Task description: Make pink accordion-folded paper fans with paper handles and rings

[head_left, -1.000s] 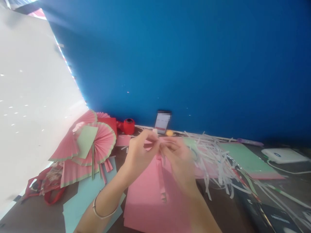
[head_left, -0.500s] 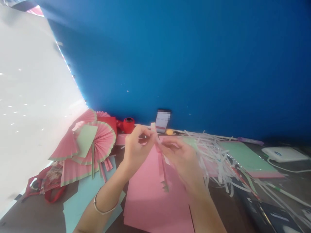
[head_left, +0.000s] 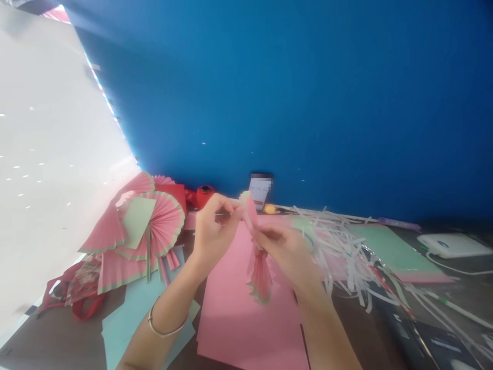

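A pleated pink paper fan with green edges (head_left: 260, 275) hangs between my hands above a stack of pink paper sheets (head_left: 246, 329). My left hand (head_left: 217, 234) pinches its upper part, thumb against fingertips. Lower and to the right, my right hand (head_left: 287, 252) is closed on the narrow folded middle. Below that grip the pleats spread out toward the sheets. A small pale strip shows along the upper part, but I cannot make out whether it is tape or paper.
Finished pleated fans (head_left: 165, 218) pile at the left over light blue sheets (head_left: 134, 313). A phone (head_left: 260, 190) leans on the blue wall. White paper strips (head_left: 346, 252) tangle at the right, beside green sheets (head_left: 393, 249), a white device (head_left: 452, 245) and a purple pen (head_left: 398, 224).
The fan's lower pleats have spread from a narrow folded strip into a wider flare, and its upper part has opened somewhat. Both hands stay nearly in place.
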Tool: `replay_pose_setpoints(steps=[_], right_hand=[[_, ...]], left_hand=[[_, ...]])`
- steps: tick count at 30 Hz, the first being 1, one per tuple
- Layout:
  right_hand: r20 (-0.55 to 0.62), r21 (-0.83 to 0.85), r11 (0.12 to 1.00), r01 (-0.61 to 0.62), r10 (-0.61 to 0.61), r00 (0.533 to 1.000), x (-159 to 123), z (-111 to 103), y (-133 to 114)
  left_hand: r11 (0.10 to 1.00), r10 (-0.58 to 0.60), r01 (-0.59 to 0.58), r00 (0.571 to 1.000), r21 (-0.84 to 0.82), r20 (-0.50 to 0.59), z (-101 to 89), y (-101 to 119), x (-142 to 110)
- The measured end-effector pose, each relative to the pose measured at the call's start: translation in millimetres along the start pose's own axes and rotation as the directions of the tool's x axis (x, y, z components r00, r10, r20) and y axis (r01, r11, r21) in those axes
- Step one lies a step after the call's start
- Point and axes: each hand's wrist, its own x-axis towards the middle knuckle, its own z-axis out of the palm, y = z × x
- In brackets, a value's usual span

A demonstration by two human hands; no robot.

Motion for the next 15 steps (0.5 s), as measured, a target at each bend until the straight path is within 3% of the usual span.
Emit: replay_pose_setpoints(steps=[6,15], right_hand=[[-0.073,0.011,1.000,0.015,-0.014,0.997,-1,2,0],[-0.105,-0.088,0.987,0.133,-0.142,0.984,10,1,14]], left_hand=[[1.000,-0.008,0.009,1.000,-0.010,0.010,-1.1,2,0],[1.000,0.010,-0.010,1.000,-0.017,-0.016,-4.0,4,2]])
